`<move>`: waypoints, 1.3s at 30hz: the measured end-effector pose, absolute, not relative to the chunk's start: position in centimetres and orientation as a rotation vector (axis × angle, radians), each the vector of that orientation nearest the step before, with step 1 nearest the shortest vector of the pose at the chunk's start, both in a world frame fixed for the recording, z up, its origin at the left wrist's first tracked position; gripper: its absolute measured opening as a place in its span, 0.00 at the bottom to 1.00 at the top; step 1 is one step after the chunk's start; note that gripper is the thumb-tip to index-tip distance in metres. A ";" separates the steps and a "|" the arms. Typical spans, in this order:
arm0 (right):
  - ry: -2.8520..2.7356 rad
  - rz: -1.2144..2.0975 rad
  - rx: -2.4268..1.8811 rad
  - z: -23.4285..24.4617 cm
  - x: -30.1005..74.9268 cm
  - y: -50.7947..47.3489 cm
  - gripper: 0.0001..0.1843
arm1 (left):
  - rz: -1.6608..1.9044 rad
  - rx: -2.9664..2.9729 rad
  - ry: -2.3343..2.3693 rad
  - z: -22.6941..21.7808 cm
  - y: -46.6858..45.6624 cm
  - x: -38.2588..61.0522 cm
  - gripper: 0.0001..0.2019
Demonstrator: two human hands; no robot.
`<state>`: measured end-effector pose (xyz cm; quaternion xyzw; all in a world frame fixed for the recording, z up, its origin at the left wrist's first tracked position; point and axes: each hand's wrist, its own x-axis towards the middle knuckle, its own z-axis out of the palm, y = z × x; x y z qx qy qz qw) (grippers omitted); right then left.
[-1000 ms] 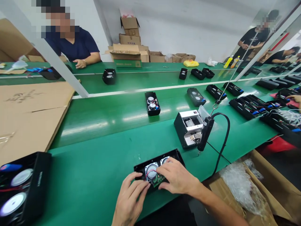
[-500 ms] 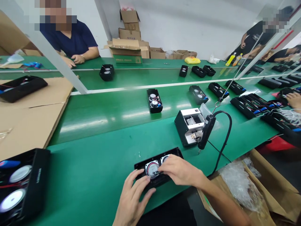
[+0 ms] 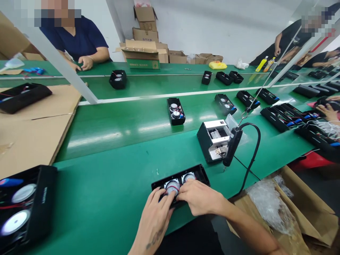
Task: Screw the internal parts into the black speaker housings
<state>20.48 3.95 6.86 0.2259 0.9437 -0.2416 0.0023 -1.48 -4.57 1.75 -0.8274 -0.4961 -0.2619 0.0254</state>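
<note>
A black speaker housing (image 3: 198,172) with two round silver drivers and red wires lies open on the green bench right in front of me. My left hand (image 3: 155,217) rests on its near left edge, fingers stretched out over the left driver. My right hand (image 3: 200,199) is curled over the near middle of the housing, fingertips pressed down inside beside my left fingers. What lies under those fingertips is hidden.
An electric screwdriver (image 3: 232,147) hangs on a cable beside a small black-and-white box (image 3: 212,139). Another open housing (image 3: 22,205) sits at my near left, next to cardboard sheets (image 3: 32,138). More housings ride the belt (image 3: 175,111). A carton with plastic wrap (image 3: 276,209) stands at my right. A person (image 3: 77,39) sits opposite.
The green circuit board seen under my hands a second ago is out of sight. My left hand has slid forward onto the housing. Housings on the belt have drifted right.
</note>
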 end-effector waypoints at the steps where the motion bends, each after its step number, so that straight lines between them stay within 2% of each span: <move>1: 2.948 -0.757 0.716 7.0 20.4 3.9 0.16 | -0.793 -2.570 -1.505 1.9 -4.5 -1.5 0.22; 9: 3.044 -0.603 0.892 5.5 20.4 0.4 0.17 | -0.838 -2.686 -1.407 2.8 -4.5 -1.5 0.16; 17: 3.091 -0.520 1.112 3.4 19.5 -1.9 0.16 | -0.877 -2.659 -1.290 0.8 -4.2 -2.5 0.17; 23: 2.851 -0.724 1.065 7.3 18.8 4.2 0.11 | -0.748 -2.915 -1.831 2.6 0.6 -4.1 0.18; 28: 2.788 -0.771 0.943 10.1 17.7 8.6 0.15 | -0.784 -3.176 -2.442 6.6 4.9 -4.6 0.22; 33: 2.809 -0.720 0.991 9.3 17.1 8.7 0.18 | -0.819 -3.197 -2.473 7.2 6.1 -4.6 0.23; 39: 2.795 -0.715 1.000 9.3 16.7 8.8 0.14 | -0.823 -3.220 -2.486 6.6 6.4 -4.7 0.22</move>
